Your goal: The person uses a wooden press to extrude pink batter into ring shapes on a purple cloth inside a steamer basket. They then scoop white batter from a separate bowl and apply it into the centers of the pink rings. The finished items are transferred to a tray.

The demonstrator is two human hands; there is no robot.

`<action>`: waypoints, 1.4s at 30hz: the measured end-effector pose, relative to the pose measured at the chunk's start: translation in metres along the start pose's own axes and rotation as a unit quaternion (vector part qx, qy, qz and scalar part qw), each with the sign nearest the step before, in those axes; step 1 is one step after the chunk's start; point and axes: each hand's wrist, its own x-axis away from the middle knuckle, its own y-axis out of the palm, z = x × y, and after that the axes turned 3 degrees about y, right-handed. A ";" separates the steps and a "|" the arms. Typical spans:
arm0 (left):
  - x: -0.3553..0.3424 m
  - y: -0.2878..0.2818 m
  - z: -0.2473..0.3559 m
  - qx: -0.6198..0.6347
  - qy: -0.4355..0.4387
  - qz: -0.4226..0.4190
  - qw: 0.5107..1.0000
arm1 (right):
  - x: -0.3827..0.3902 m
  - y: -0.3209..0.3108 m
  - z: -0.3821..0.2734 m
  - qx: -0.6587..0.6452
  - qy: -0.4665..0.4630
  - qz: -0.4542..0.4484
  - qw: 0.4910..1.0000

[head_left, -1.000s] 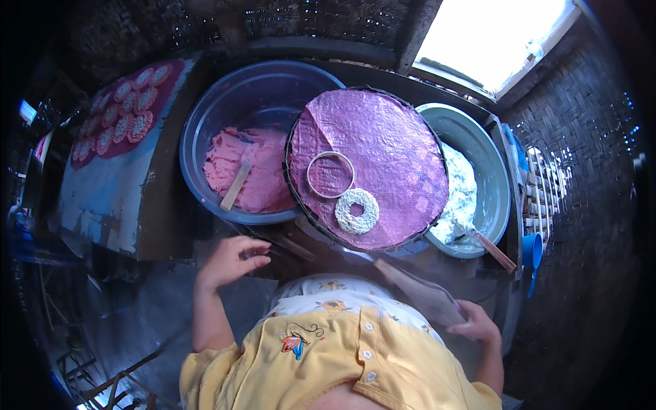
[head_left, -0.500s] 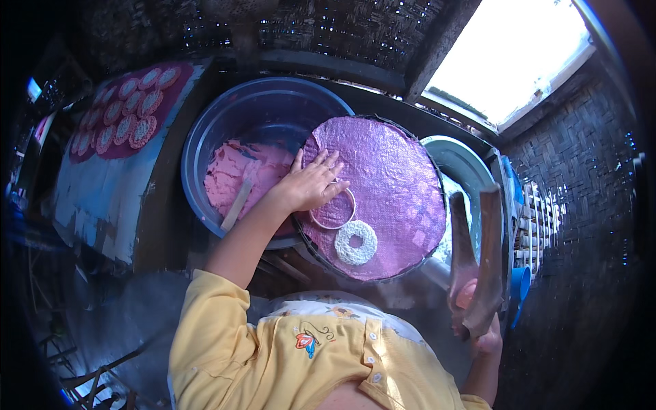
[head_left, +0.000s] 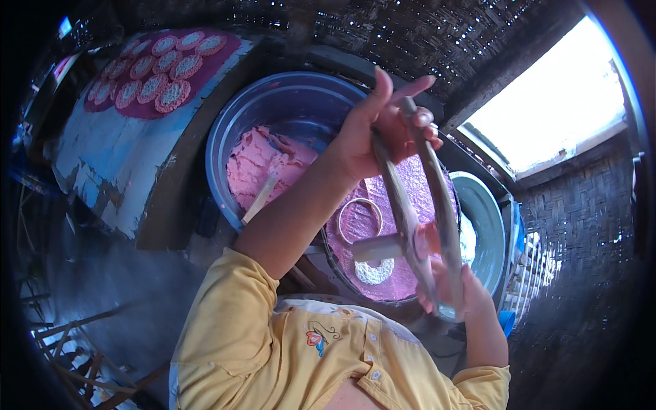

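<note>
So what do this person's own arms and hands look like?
Loose, plain yellow short sleeves cover the upper arms; both forearms are bare. The left hand and right hand wear no gloves, and no watch or bracelet shows. Rings can't be ruled out, since the fingers are partly hidden and blurred.

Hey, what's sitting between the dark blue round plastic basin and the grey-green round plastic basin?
In the head view, a round tray covered in shiny purple sheeting lies between them, partly hidden by a grey-brown two-barred wooden tool.
</note>
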 end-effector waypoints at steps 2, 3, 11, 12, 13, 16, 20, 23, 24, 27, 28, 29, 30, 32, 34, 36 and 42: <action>0.010 -0.021 0.007 -0.019 0.021 0.071 0.997 | -0.008 -0.011 -0.010 0.046 0.035 0.062 0.996; 0.014 -0.031 0.009 -0.020 0.039 0.095 0.994 | -0.012 -0.015 -0.012 0.059 0.050 0.095 0.992; 0.043 -0.058 0.009 -0.009 0.120 0.123 0.985 | -0.025 -0.013 -0.031 0.157 0.141 0.180 0.961; 0.045 -0.057 0.012 -0.018 0.123 0.137 0.983 | -0.027 -0.009 -0.030 0.150 0.128 0.200 0.960; 0.046 -0.057 0.017 -0.025 0.124 0.134 0.983 | -0.031 -0.006 -0.028 0.143 0.114 0.221 0.958; 0.045 -0.056 0.034 -0.062 0.126 0.127 0.982 | -0.049 -0.002 -0.027 0.206 0.088 0.209 0.952; 0.035 -0.059 0.050 -0.056 0.125 0.115 0.984 | -0.064 0.000 -0.034 0.244 0.053 0.211 0.945; 0.029 -0.063 0.047 -0.084 0.135 0.111 0.981 | -0.062 0.001 -0.041 0.272 0.044 0.258 0.926; 0.027 -0.064 0.042 -0.079 0.140 0.138 0.977 | -0.060 0.000 -0.043 0.279 0.048 0.275 0.919; 0.025 -0.066 0.027 -0.057 0.143 0.171 0.973 | -0.049 -0.002 -0.045 0.304 0.071 0.299 0.902; 0.026 -0.065 0.021 -0.054 0.147 0.211 0.965 | -0.045 -0.003 -0.045 0.312 0.080 0.304 0.896; 0.028 -0.065 0.016 -0.051 0.143 0.219 0.964 | -0.041 -0.004 -0.044 0.308 0.081 0.301 0.899; 0.030 -0.064 0.011 -0.048 0.140 0.228 0.962 | -0.037 -0.003 -0.042 0.303 0.083 0.299 0.901; 0.037 -0.061 0.005 -0.036 0.131 0.252 0.958 | -0.030 -0.001 -0.037 0.283 0.091 0.288 0.910; 0.046 -0.057 0.003 -0.012 0.131 0.267 0.955 | -0.028 0.004 -0.030 0.254 0.098 0.274 0.922; 0.052 -0.052 0.006 -0.004 0.136 0.281 0.950 | -0.032 0.009 -0.021 0.243 0.096 0.285 0.922; 0.044 -0.027 0.042 -0.141 0.127 0.227 0.955 | -0.056 0.016 -0.014 0.239 -0.013 0.211 0.948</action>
